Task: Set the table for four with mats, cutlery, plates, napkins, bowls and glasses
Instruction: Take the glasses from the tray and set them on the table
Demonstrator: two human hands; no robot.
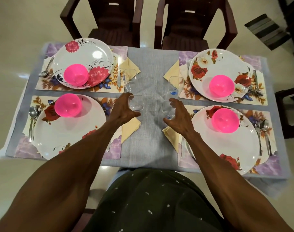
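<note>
Two clear near glasses [136, 104] [168, 109] stand on the grey cloth [151, 64] at the table's centre. The left hand [124, 108] and right hand [177, 114] have their fingers spread and curled about them; whether they touch the glass cannot be told. Beyond the fingertips stand two more far glasses [130, 79] [175, 86]. Outward of each hand lie yellow napkins [130, 128], floral mats [109, 148] and plates [67, 131] bearing pink bowls [67, 105].
</note>
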